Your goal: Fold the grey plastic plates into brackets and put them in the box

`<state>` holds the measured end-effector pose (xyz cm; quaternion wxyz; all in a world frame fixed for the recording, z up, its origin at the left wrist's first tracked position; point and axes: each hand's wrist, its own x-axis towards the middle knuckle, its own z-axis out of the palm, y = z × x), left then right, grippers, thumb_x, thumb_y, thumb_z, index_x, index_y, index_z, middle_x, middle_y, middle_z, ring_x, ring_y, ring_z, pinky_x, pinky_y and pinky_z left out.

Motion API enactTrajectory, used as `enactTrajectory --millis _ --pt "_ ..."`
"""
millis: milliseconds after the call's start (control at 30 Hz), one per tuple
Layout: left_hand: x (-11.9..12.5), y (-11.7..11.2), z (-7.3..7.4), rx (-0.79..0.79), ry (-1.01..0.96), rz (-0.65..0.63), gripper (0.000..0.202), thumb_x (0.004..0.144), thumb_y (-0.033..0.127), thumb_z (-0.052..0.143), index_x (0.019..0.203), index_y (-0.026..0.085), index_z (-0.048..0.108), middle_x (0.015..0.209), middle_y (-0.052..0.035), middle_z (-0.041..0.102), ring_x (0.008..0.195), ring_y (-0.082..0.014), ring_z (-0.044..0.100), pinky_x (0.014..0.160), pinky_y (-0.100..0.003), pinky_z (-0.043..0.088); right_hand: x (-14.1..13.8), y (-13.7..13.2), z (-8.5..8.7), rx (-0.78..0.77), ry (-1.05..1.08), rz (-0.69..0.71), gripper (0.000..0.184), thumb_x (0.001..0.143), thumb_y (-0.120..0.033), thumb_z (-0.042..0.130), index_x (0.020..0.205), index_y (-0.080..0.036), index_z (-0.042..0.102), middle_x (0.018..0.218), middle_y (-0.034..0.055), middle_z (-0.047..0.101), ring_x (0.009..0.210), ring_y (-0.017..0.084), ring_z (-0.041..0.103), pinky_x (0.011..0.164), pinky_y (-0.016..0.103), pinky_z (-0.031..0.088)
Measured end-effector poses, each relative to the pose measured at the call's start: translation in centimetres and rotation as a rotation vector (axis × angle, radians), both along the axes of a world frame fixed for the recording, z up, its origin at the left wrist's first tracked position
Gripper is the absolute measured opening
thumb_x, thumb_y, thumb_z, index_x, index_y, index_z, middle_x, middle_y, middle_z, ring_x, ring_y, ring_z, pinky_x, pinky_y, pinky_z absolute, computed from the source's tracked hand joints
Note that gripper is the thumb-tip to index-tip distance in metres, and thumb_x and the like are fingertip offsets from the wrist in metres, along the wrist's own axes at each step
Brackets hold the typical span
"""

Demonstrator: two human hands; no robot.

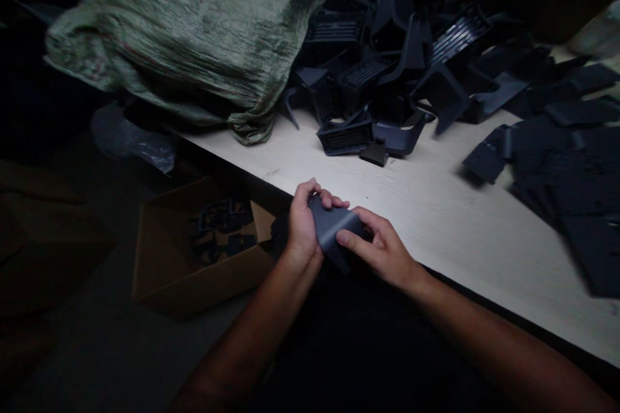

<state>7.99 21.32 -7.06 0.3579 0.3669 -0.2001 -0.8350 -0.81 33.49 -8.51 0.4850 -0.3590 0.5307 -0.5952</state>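
My left hand [304, 222] and my right hand [375, 248] together hold a dark grey moulded plastic part [333, 226] just past the front edge of a pale wood-grain table [426, 219]. The left fingers wrap its far side, while the right thumb and fingers pinch its near corner. Its lower end is lost in shadow. A short distance beyond my hands lies a heap of similar dark plastic parts [382, 71], some with slotted vent faces. A flat dark plastic piece [487, 156] lies at the edge of a spread of flat pieces on the right.
A green woven sack [194, 32] bulges on the table's far left. Below the table edge at left stands an open cardboard box [194, 258] holding small dark parts. A crumpled clear plastic bag [133, 139] lies beside the table. The surroundings are dim.
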Motion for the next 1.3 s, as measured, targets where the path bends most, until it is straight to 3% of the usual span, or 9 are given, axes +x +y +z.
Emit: enactTrajectory --millis 200,300,433,533,633,733,1033,1167,1300 --pt "-0.5 1.1 1.0 -0.124 -0.073 0.004 0.022 0.085 0.038 0.068 0.076 0.022 0.055 0.054 0.0065 0.053 0.057 -0.0154 0.062 0.075 -0.031 0.057 -0.1 0.4 0.5 -0.003 0.072 -0.052 0.026 0.088 -0.042 0.082 0.094 -0.019 0.070 0.087 0.0000 0.064 0.082 0.017 0.057 0.076 0.026 0.046" --pt "0.1 0.5 0.5 -0.415 -0.185 -0.090 0.026 0.091 0.042 0.065 0.078 0.020 0.064 0.065 -0.0013 0.066 0.068 -0.0206 0.068 0.075 -0.032 0.054 -1.5 0.7 1.2 0.074 0.002 0.044 0.029 0.086 -0.043 0.085 0.093 -0.019 0.070 0.086 -0.0003 0.067 0.078 0.016 0.059 0.072 0.025 0.048" --pt "1.9 -0.9 0.5 -1.000 -0.498 -0.347 0.029 0.093 0.043 0.070 0.078 0.019 0.075 0.079 -0.0042 0.072 0.079 -0.0193 0.063 0.075 -0.028 0.043 -3.1 0.9 2.1 0.166 0.068 0.086 0.032 0.085 -0.047 0.086 0.093 -0.018 0.075 0.083 0.0000 0.070 0.076 0.017 0.061 0.067 0.025 0.048" --pt "2.7 -1.6 1.2 -1.174 -0.513 -0.695 0.037 0.096 0.046 0.065 0.071 0.019 0.069 0.065 0.0011 0.058 0.065 -0.0153 0.048 0.061 -0.029 0.031 -3.5 0.6 2.7 0.166 0.173 0.119 0.033 0.083 -0.048 0.088 0.093 -0.019 0.078 0.087 0.0006 0.073 0.080 0.019 0.065 0.071 0.027 0.049" --pt "2.8 -2.0 1.7 -1.135 -0.439 -0.844 0.047 0.095 0.050 0.066 0.060 0.019 0.058 0.058 0.0030 0.043 0.059 -0.0133 0.038 0.057 -0.029 0.024 -3.8 0.4 3.2 0.110 0.397 0.114 0.030 0.083 -0.049 0.088 0.092 -0.021 0.080 0.087 -0.0002 0.074 0.083 0.020 0.066 0.073 0.027 0.047" --pt "2.8 -2.2 1.5 -0.979 -0.383 -0.753 0.050 0.091 0.054 0.069 0.058 0.019 0.054 0.057 0.0035 0.040 0.056 -0.0120 0.035 0.054 -0.028 0.025 -4.4 0.7 3.0 0.056 0.585 0.040 0.028 0.092 -0.049 0.080 0.094 -0.022 0.080 0.087 0.0002 0.075 0.079 0.018 0.066 0.071 0.027 0.045" --pt "2.6 -1.3 0.2 -0.538 -0.206 -0.568 0.048 0.083 0.053 0.074 0.056 0.020 0.051 0.053 0.0044 0.036 0.045 -0.0094 0.030 0.044 -0.025 0.022 -3.5 1.0 1.7 0.045 0.393 -0.233 0.047 0.096 -0.054 0.071 0.068 -0.017 0.073 0.059 -0.0003 0.055 0.057 0.013 0.048 0.053 0.026 0.035" --pt "2.8 -0.8 -0.2 -0.511 -0.207 -0.532 0.045 0.081 0.052 0.078 0.060 0.019 0.056 0.054 0.0038 0.039 0.047 -0.0093 0.032 0.045 -0.024 0.025 -5.0 -0.2 2.3 0.090 0.320 -0.103 0.053 0.091 -0.063 0.072 0.066 -0.016 0.070 0.058 -0.0013 0.051 0.054 0.011 0.043 0.048 0.024 0.031" --pt "3.3 -0.6 -1.5 -0.442 -0.193 -0.630 0.040 0.077 0.054 0.082 0.078 0.015 0.071 0.064 -0.0015 0.057 0.052 -0.0122 0.047 0.050 -0.024 0.036 -7.1 -1.5 2.1 0.175 0.286 0.082 0.061 0.088 -0.070 0.071 0.060 -0.016 0.065 0.053 -0.0023 0.048 0.049 0.010 0.039 0.044 0.024 0.027"
